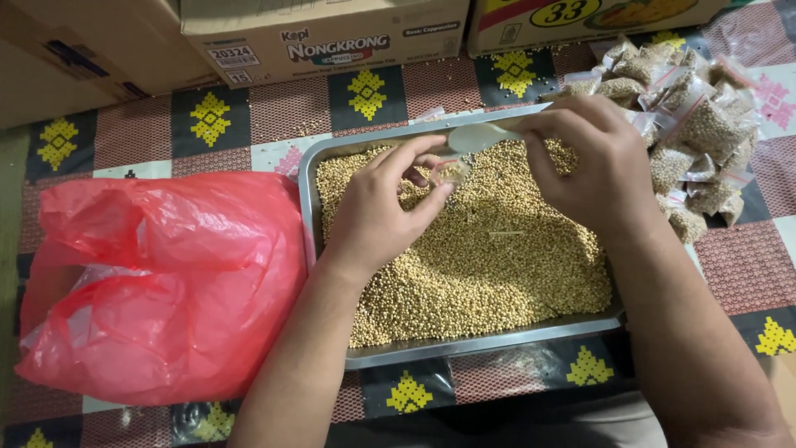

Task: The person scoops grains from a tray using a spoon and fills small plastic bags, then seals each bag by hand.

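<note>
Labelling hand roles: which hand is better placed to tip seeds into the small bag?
Right, likely. The right hand grips the white spoon, its bowl right by the small clear bag that the left hand pinches open over the tray of seeds.

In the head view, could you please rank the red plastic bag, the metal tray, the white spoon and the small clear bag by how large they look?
1. Metal tray and red plastic bag: too alike to rank.
2. White spoon, in the right hand.
3. Small clear bag, pinched by the left hand.
</note>
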